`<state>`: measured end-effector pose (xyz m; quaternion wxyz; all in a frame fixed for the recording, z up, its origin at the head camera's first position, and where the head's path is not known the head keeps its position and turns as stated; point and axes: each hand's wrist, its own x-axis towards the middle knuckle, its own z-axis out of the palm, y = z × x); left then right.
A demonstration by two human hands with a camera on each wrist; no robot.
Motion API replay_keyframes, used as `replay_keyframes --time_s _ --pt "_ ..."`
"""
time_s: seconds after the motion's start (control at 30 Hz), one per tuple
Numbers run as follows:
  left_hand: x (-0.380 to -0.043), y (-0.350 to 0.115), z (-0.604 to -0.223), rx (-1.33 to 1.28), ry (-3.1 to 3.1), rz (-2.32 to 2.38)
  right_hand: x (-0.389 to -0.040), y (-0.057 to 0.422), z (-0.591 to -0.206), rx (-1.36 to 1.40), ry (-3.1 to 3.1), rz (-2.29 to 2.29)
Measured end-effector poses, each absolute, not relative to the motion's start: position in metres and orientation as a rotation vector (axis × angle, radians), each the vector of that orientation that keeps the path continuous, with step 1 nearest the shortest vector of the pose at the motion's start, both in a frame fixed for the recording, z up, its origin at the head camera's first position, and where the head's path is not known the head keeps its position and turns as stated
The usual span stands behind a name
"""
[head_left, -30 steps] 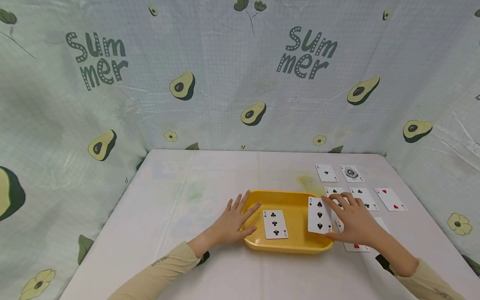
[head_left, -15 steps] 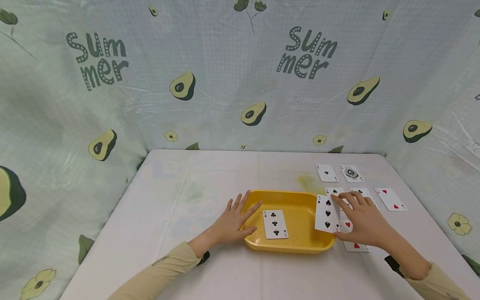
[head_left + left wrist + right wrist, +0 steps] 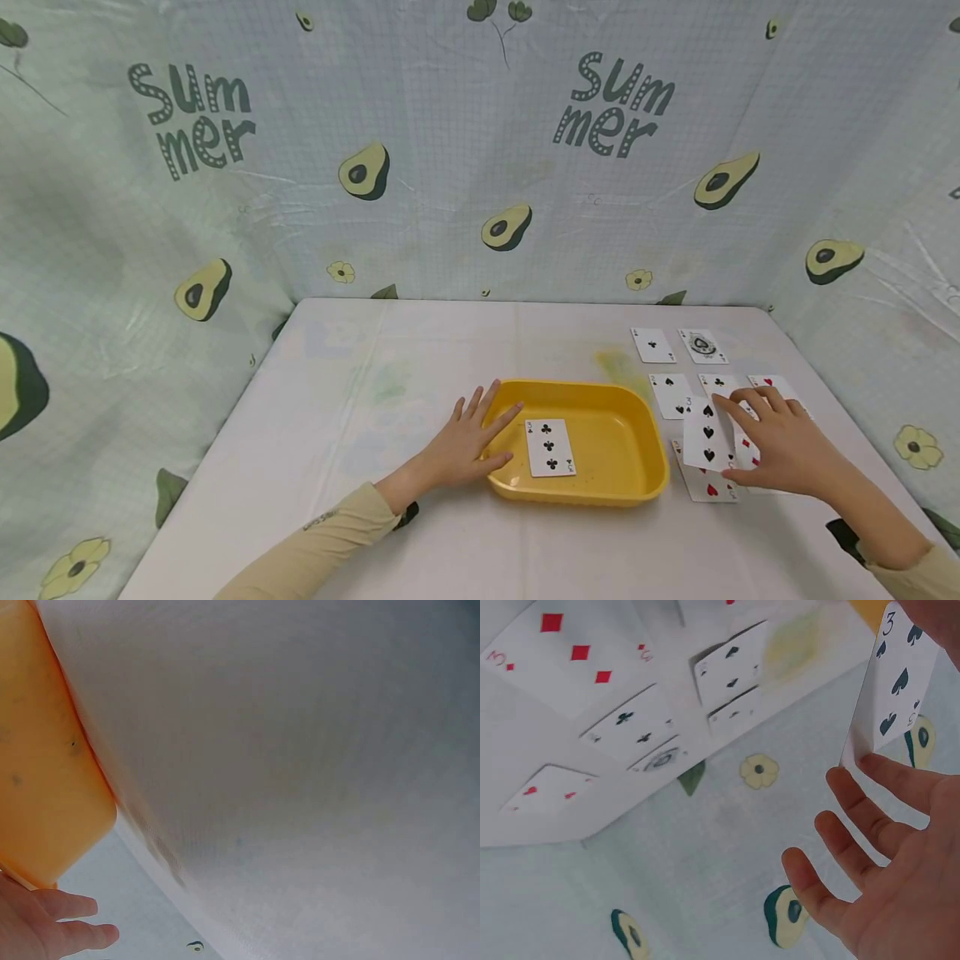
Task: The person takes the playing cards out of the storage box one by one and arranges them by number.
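Note:
My right hand pinches a three of spades between thumb and fingers, above cards laid on the table at the right. In the right wrist view the three of spades stands tilted at my fingertips. Beneath it lie a card of hearts, partly covered, and a three of diamonds. With fingers spread, my left hand rests on the left rim of a yellow tray. A three of clubs lies face up inside the tray.
Behind my right hand lie a two of spades, a two of clubs and a partly hidden two of hearts. Farther back are an ace of clubs and an ace of spades. A printed cloth hangs behind the table.
My right hand has carried the three of spades rightward from over the tray to above the cards on the table. My left hand has stayed on the tray.

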<state>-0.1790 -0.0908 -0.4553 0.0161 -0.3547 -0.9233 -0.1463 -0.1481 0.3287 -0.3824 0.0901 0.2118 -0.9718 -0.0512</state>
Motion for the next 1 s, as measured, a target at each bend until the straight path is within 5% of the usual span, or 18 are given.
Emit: replay_keyframes --time_s 1.0 --pt "-0.179 -0.090 -0.457 -1.102 -2.875 -0.456 -0.151 0.427 -0.413 0.628 -2.915 -0.356"
